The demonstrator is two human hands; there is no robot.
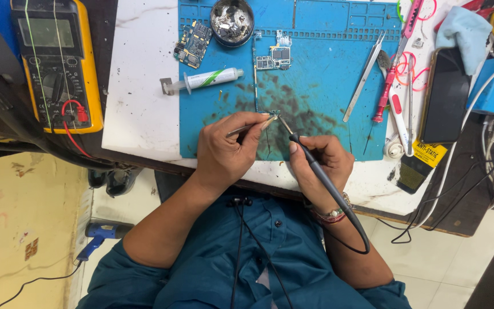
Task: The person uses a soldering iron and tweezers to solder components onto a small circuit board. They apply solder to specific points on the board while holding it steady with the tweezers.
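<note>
Left hand (pixel 224 150) pinches tweezers (pixel 251 126) on small circuit board (pixel 274 114); right hand (pixel 320 162) grips soldering iron (pixel 315 166), tip touching board, over blue mat (pixel 321 80)

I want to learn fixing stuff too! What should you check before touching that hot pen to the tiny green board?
1. Tweezers in the left hand reach the small circuit board piece: ok.
2. Soldering iron gripped like a pen in the right hand, tip at the piece: ok.
3. Fingers kept back from the iron's tip: ok, but close.
4. Work sits on the blue mat, not the bare white tabletop: ok.
5. Iron's cord runs free over the wrist, not snagged: ok.
6. Tip hot enough: cannot tell.
</note>
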